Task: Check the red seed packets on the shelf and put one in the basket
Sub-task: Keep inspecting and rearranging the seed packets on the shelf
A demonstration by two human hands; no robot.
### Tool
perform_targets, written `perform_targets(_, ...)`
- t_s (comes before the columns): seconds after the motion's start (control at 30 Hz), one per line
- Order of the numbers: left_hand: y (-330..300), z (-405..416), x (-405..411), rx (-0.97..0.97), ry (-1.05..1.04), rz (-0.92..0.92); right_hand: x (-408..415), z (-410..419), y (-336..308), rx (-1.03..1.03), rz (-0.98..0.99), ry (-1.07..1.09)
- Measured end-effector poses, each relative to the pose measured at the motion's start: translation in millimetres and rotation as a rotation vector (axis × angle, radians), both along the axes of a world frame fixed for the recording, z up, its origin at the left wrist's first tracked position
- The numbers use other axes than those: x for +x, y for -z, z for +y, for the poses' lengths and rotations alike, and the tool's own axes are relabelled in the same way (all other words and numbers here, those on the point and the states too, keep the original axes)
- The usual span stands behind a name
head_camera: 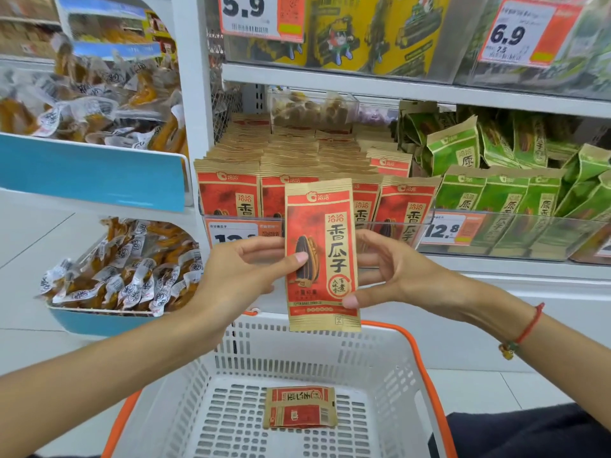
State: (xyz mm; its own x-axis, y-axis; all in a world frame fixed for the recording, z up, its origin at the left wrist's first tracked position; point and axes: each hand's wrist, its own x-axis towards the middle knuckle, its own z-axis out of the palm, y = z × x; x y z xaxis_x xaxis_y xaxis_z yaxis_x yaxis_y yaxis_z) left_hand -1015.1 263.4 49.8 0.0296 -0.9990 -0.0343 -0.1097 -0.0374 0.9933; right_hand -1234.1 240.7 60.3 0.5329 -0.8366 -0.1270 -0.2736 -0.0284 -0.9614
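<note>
Above the basket's (390, 355) far rim, left hand (244, 276) and right hand (393, 272) pinch a red packet (325, 246) upright; after checking, lower it flat beside the packet already inside (299, 408).

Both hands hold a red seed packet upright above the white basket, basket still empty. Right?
Not quite. Head view: both hands, left and right, do hold the red seed packet upright above the white basket, but the basket is not empty: another red packet lies flat on its floor.

Bright, even shop light with faint shadows; wide-angle bending and blur at edges, sharpest in the centre.
</note>
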Motion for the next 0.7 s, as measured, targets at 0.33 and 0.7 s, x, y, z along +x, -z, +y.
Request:
perform_targets(0.33, -4, 15, -9, -0.246, 0.103, -0.082, 28, 24, 6, -0.426, -0.071, 0.167)
perform_targets(0.7, -6, 8, -7, -0.142, 0.337, 0.068, 27, 24, 5, -0.397, 0.033, 0.146)
